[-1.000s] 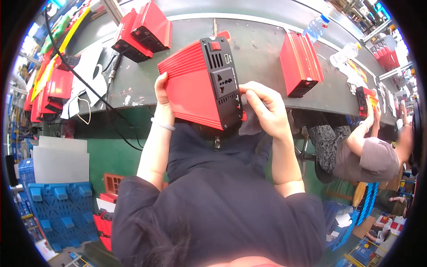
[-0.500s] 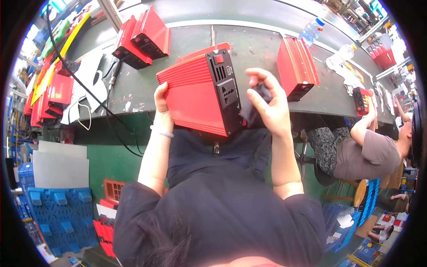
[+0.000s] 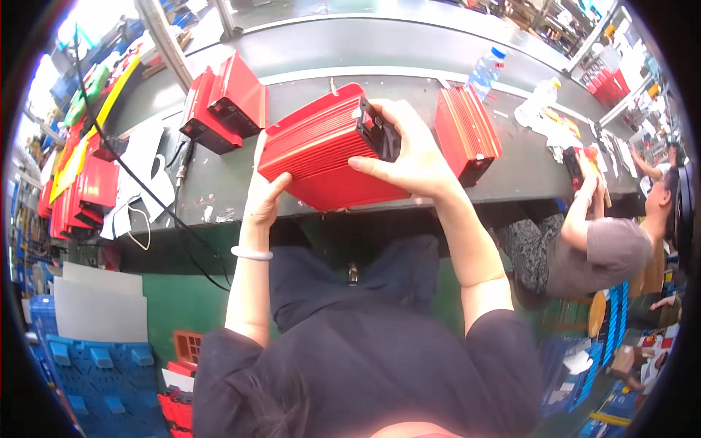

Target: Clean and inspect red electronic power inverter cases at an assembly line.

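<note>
Fingers of the right hand are wrapping the black end panel of a red ribbed box; the left hand is clasping its near corner above the tabletop edge. Tilted, it could slip. Similar red boxes are lying behind.

The red box looks like ribbed, satin-painted metal with a matt black plastic end.

The right hand hides the red box's black end.
</note>
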`<act>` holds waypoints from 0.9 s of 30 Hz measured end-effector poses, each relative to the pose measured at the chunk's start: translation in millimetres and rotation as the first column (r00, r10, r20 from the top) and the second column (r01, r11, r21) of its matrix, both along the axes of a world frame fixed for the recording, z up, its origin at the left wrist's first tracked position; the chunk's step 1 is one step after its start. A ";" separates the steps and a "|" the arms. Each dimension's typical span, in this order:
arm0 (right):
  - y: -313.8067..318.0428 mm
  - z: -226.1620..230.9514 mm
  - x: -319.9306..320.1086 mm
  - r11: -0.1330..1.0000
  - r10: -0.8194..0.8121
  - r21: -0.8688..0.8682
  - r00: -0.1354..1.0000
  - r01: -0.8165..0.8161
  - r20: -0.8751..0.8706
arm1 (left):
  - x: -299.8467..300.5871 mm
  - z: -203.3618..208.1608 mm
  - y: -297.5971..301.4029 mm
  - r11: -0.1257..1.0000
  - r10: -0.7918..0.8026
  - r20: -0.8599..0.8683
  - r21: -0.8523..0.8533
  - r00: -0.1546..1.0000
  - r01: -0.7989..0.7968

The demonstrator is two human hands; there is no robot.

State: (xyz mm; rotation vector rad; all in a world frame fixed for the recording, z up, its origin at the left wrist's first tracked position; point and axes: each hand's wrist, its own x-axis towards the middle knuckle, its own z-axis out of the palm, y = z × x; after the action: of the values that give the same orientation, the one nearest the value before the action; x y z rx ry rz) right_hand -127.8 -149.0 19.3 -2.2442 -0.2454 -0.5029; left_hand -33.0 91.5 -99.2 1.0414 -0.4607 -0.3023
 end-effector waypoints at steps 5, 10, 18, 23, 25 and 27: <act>-3.4 24.2 33.8 0.951 0.096 -0.297 0.995 -0.082 0.033 | 1.6 36.8 0.8 0.875 0.280 0.436 0.250 0.855 -0.414; 5.8 35.5 70.3 0.776 0.383 -0.535 0.924 -0.333 -0.019 | 6.9 60.9 -27.1 0.845 0.190 0.690 0.248 0.699 -0.474; 7.7 35.1 80.7 0.744 0.485 -0.540 0.874 -0.394 0.030 | 4.2 48.5 -38.7 0.934 0.222 0.488 0.142 0.844 -0.327; -34.4 43.2 42.0 0.987 -0.006 0.160 0.994 -0.011 0.105 | 0.8 43.8 -42.7 0.889 0.313 0.482 0.156 0.819 -0.431; -39.8 30.8 20.9 0.943 -0.113 0.329 0.980 0.054 0.163 | -2.5 40.8 -40.6 0.876 0.339 0.471 0.157 0.814 -0.456; -39.2 11.5 5.0 0.946 0.026 0.317 0.992 -0.063 0.122 | -6.2 42.1 -35.0 0.873 0.342 0.452 0.173 0.824 -0.457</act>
State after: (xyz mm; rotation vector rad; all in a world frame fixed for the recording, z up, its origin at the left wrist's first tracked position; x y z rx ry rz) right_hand -122.9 -188.2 30.8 -1.8919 -0.2540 -0.6042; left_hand -39.3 56.5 -57.1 1.4561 -0.5672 0.2520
